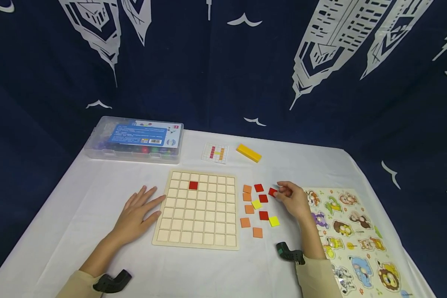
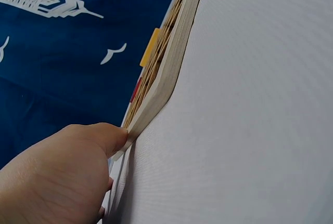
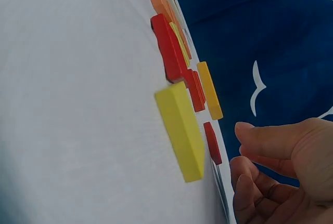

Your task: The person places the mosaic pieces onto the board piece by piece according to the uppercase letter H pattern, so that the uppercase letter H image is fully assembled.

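A wooden grid board (image 1: 195,245) lies mid-table with one red square tile (image 1: 193,185) in an upper cell. My left hand (image 1: 135,215) rests with spread fingers on the cloth at the board's left side, its thumb (image 2: 112,136) against the board's edge. To the right of the board, my right hand (image 1: 292,199) reaches to a loose red tile (image 1: 272,192). Its thumb and fingers are parted and bent, the tips right at that tile. Around it lie several more red tiles (image 1: 263,198), orange tiles (image 1: 249,209) and two yellow tiles (image 1: 274,221).
Behind the board are a small pattern card (image 1: 215,153) and a yellow-orange bar (image 1: 248,152). A clear plastic case (image 1: 134,140) stands at the back left. An animal sticker sheet (image 1: 352,231) lies under the right forearm. A dark patterned cloth (image 1: 223,74) hangs behind the table.
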A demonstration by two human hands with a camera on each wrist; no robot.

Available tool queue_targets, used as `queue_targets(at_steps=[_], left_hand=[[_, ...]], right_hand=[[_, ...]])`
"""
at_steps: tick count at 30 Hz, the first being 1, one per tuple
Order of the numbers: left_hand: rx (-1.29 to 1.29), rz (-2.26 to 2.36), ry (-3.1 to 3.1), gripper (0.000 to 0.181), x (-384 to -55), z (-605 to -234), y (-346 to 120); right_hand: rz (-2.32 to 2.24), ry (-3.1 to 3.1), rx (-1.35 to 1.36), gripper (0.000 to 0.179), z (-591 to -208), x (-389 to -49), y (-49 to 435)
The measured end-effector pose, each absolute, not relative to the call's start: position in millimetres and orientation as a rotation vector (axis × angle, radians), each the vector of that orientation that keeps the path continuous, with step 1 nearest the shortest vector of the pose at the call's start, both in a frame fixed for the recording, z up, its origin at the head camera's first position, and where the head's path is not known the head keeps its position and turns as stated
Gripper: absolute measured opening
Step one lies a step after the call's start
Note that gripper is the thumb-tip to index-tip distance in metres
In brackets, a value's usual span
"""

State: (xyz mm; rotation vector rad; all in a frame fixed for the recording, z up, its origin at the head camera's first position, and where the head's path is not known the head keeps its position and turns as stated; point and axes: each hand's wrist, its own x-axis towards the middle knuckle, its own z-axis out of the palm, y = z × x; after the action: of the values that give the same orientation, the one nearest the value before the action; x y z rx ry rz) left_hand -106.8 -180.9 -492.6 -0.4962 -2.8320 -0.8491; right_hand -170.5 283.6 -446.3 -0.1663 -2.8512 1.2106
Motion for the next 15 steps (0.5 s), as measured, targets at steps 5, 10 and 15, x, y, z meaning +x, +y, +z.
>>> queue_targets(at_steps=[5, 10, 15], left_hand=[[-0.492, -0.851, -2.836, 0.047, -107.0, -492.6, -181.0], [-0.492, -0.855, -2.838, 0.047, -107.0, -492.3, -180.8], [-0.488, -0.857, -2.843, 0.047, -107.1, -492.3, -180.4]], right_hand=[[1.203, -2.851, -0.164, 0.031, -450.3, -171.1, 285.5], [1.189, -2.877, -0.175, 0.032, -452.7, -170.4, 286.3], [1.199, -2.887, -0.198, 0.033, -454.2, -169.5, 286.1]])
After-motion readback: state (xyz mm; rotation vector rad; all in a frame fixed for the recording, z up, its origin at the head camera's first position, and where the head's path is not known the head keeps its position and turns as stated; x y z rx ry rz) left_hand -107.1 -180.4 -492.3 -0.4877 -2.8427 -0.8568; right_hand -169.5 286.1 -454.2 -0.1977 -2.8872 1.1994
